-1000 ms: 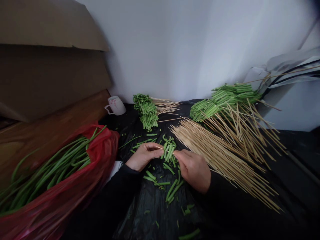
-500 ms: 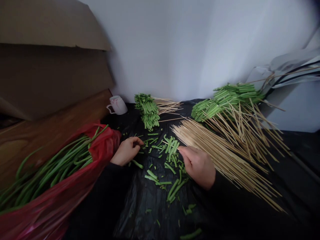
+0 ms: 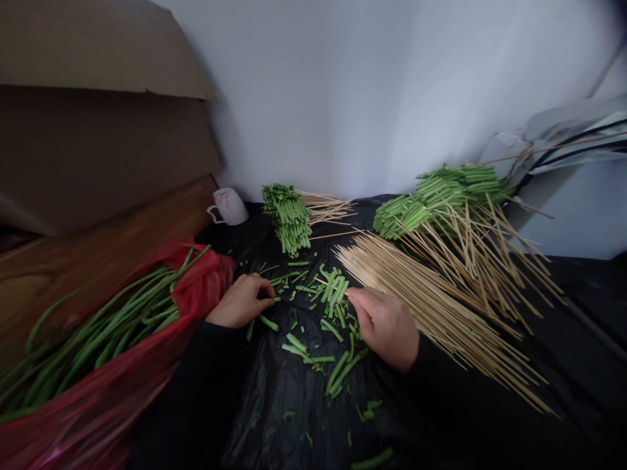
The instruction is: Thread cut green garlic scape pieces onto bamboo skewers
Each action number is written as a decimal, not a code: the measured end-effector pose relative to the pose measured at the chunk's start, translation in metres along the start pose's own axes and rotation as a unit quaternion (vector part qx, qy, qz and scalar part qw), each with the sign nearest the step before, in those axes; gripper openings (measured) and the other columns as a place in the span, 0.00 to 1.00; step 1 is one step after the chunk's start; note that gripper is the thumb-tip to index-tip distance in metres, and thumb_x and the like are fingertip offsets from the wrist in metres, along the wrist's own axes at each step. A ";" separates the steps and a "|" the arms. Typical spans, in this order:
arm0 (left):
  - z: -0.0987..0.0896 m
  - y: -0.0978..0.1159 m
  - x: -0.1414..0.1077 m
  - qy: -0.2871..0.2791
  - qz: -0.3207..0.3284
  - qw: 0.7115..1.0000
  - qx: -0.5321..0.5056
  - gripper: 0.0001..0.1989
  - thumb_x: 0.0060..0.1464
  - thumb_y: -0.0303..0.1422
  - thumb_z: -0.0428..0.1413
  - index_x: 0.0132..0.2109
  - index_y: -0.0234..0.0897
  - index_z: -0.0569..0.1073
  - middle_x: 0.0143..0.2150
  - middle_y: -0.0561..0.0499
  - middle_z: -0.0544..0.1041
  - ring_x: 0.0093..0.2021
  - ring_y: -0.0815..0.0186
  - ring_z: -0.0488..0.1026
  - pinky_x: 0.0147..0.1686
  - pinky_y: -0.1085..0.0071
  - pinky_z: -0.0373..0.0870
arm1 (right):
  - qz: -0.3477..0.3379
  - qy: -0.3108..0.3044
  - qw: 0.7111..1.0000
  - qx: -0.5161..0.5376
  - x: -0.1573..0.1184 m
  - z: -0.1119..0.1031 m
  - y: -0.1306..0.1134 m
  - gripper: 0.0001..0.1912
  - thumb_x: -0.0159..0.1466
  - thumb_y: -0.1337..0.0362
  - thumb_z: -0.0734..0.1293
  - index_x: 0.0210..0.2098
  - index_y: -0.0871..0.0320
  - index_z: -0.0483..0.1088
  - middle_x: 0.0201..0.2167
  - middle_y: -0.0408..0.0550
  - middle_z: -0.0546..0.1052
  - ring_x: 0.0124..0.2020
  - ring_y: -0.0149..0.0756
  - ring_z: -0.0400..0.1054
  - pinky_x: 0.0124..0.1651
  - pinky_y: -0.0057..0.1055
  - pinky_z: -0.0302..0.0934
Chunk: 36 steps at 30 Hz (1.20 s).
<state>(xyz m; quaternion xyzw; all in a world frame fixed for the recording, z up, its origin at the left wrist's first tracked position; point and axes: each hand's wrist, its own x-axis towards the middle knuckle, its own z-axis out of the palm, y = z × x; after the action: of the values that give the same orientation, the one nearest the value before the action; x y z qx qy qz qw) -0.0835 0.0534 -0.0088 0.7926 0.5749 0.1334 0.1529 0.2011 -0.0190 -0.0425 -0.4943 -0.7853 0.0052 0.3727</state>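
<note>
My right hand (image 3: 386, 326) pinches a bamboo skewer threaded with cut green bean pieces (image 3: 336, 287), laid side by side across it. The skewer's tip points left, and its rear end is hidden by the hand. My left hand (image 3: 242, 300) is at the left edge of the scattered pieces, thumb and fingertips pressed together; a bit of green shows at the tips, but whether it is held I cannot tell. Loose cut pieces (image 3: 345, 378) lie between and below both hands. Beside my left wrist, long green beans (image 3: 112, 326) fill a red plastic bag (image 3: 200, 281).
Bare bamboo skewers (image 3: 441, 307) lie in a pile right of my right hand. Filled skewers are stacked at the back (image 3: 289, 222) and back right (image 3: 450, 192). A white mug (image 3: 230, 207) stands by the wall, near a cardboard box (image 3: 102, 143). Black plastic sheeting (image 3: 274, 405) covers the surface.
My left hand has drawn slightly left and down, and its thumb and fingers have closed together. The right hand still grips the loaded skewer in nearly the same place.
</note>
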 end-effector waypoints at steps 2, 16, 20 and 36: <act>0.001 0.009 0.000 0.030 0.006 0.998 -0.058 0.05 0.46 0.34 0.60 0.31 0.39 0.79 0.33 0.49 0.78 0.37 0.59 0.73 0.41 0.66 0.65 | 0.000 0.004 1.000 0.000 0.000 0.000 0.000 0.14 0.66 0.71 0.58 0.42 0.58 0.74 0.37 0.50 0.79 0.40 0.36 0.74 0.45 0.30 0.63; 0.037 0.061 0.004 -0.018 -0.148 0.690 -0.709 0.13 0.42 0.30 0.69 0.37 0.33 0.78 0.32 0.50 0.78 0.31 0.72 0.74 0.30 0.78 0.71 | -0.007 -0.017 1.000 -0.003 -0.002 -0.001 -0.002 0.14 0.67 0.70 0.57 0.44 0.58 0.73 0.35 0.48 0.78 0.37 0.35 0.72 0.40 0.29 0.60; 0.039 0.060 0.005 -0.023 -0.157 0.680 -0.716 0.10 0.44 0.27 0.67 0.37 0.32 0.78 0.31 0.49 0.79 0.29 0.72 0.75 0.30 0.79 0.72 | -0.007 -0.025 1.000 -0.002 -0.002 0.000 -0.002 0.14 0.67 0.70 0.57 0.43 0.59 0.73 0.35 0.48 0.78 0.37 0.34 0.72 0.40 0.29 0.59; 0.041 0.062 0.003 -0.017 -0.133 0.726 -0.675 0.16 0.36 0.33 0.71 0.34 0.32 0.79 0.29 0.50 0.79 0.25 0.76 0.71 0.29 0.79 0.69 | 0.000 -0.061 0.998 -0.022 -0.001 -0.003 -0.004 0.15 0.68 0.69 0.55 0.42 0.57 0.73 0.31 0.46 0.76 0.31 0.32 0.68 0.33 0.29 0.52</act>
<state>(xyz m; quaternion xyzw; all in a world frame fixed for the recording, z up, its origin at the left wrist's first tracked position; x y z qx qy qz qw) -0.0127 0.0341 -0.0217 0.3982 0.4301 0.4509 0.6731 0.2001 -0.0229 -0.0398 -0.5009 -0.8069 0.0179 0.3127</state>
